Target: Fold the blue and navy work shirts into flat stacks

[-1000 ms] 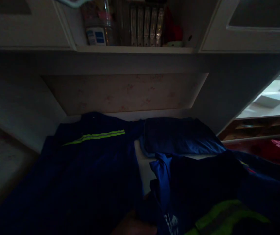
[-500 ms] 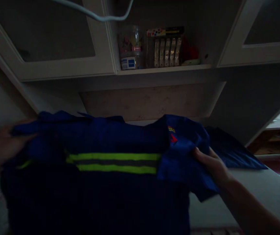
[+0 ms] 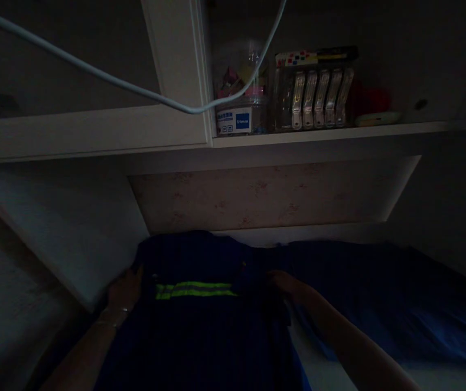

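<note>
A dark blue work jacket (image 3: 200,331) with a yellow-green and grey reflective stripe (image 3: 202,289) across it lies spread in front of me, its upper edge near the back wall. My left hand (image 3: 125,290), with a bracelet at the wrist, is closed on the jacket's left shoulder side. At the opposite shoulder, my right hand (image 3: 284,283) has its fingers closed on the cloth. Dim light hides the fingertips. Another dark blue garment (image 3: 363,298) lies flat to the right.
Above is an open shelf (image 3: 318,133) holding clear plastic jars (image 3: 241,92) and a pack of metal clip-like pieces (image 3: 320,98). A white cable (image 3: 135,89) hangs across the upper view. A pale tabletop (image 3: 339,374) shows at lower right.
The jacket, held up between both hands before, has come down and away from me onto the surface. My view has shifted, showing more of the garment at right.
</note>
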`<control>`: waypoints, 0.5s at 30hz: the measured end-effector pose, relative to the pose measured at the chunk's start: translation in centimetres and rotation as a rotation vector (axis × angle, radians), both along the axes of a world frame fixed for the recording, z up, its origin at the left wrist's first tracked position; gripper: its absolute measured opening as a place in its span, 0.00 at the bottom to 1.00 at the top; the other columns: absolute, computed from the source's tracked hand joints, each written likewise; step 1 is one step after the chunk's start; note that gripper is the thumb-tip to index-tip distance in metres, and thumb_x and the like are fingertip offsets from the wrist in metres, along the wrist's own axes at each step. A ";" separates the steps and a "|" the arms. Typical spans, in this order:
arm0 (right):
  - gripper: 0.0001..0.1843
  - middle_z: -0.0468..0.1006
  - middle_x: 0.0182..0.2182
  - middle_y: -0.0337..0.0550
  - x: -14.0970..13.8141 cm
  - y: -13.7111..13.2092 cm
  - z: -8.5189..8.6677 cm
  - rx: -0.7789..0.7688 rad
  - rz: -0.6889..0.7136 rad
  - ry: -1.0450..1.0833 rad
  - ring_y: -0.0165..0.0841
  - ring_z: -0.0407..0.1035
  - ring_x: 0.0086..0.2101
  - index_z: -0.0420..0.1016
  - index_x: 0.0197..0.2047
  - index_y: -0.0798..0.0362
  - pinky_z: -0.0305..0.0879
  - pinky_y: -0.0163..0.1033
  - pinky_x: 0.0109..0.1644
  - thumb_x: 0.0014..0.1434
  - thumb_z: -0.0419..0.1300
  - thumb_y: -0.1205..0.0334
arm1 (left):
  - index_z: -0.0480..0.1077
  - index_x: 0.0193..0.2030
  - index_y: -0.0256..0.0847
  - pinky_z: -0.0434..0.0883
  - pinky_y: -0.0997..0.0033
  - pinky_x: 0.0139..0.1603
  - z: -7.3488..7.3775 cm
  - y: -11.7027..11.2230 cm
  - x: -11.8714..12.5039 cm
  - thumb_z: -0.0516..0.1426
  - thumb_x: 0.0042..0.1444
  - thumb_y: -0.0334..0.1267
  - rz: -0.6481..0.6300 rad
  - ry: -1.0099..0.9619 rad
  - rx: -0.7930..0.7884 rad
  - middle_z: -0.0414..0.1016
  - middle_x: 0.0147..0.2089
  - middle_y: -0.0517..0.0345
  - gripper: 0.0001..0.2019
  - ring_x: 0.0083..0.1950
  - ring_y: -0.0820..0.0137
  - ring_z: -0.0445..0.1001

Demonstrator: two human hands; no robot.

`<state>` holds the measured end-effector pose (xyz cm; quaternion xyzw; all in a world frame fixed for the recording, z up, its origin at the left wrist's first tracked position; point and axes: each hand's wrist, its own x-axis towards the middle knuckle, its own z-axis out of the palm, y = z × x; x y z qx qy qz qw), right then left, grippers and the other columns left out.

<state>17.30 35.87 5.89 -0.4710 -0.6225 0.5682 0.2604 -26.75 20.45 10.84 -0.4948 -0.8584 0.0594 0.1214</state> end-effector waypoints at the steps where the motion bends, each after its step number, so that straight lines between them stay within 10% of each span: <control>1: 0.28 0.83 0.35 0.49 0.1 0.4 -0.6 -0.011 -0.017 -0.019 0.47 0.78 0.39 0.77 0.52 0.54 0.73 0.50 0.44 0.49 0.68 0.53 | 0.66 0.66 0.34 0.73 0.52 0.42 -1.2 0.3 -0.3 0.43 0.63 0.27 0.001 -0.013 -0.029 0.75 0.48 0.31 0.26 0.43 0.48 0.80; 5: 0.47 0.67 0.63 0.62 -1.5 0.5 -0.6 0.210 0.053 -0.217 0.50 0.62 0.63 0.61 0.69 0.57 0.58 0.53 0.65 0.53 0.66 0.42 | 0.60 0.69 0.33 0.72 0.53 0.44 -2.1 1.7 -1.4 0.40 0.67 0.34 -0.002 -0.030 -0.054 0.71 0.54 0.31 0.26 0.46 0.49 0.78; 9: 0.57 0.41 0.74 0.56 -4.0 -2.6 -1.2 0.513 0.552 -0.583 0.59 0.39 0.70 0.57 0.72 0.48 0.46 0.65 0.68 0.45 0.71 0.36 | 0.63 0.64 0.32 0.72 0.57 0.42 0.1 2.0 -1.8 0.41 0.68 0.40 0.006 -0.004 -0.014 0.70 0.53 0.34 0.24 0.44 0.53 0.77; 12: 0.28 0.65 0.66 0.52 -4.0 -3.2 -1.6 0.532 0.545 -0.695 0.54 0.59 0.64 0.74 0.59 0.46 0.58 0.58 0.64 0.56 0.67 0.49 | 0.56 0.67 0.28 0.72 0.58 0.42 2.3 0.6 -1.2 0.36 0.70 0.38 -0.002 0.088 0.062 0.64 0.59 0.31 0.25 0.48 0.53 0.74; 15: 0.14 0.80 0.48 0.54 -1.3 0.2 -0.9 0.454 0.185 -0.720 0.47 0.74 0.51 0.77 0.49 0.52 0.66 0.50 0.57 0.67 0.54 0.57 | 0.48 0.72 0.35 0.69 0.56 0.50 4.0 -0.9 -0.4 0.31 0.70 0.33 -0.086 0.255 0.123 0.61 0.63 0.39 0.26 0.55 0.54 0.68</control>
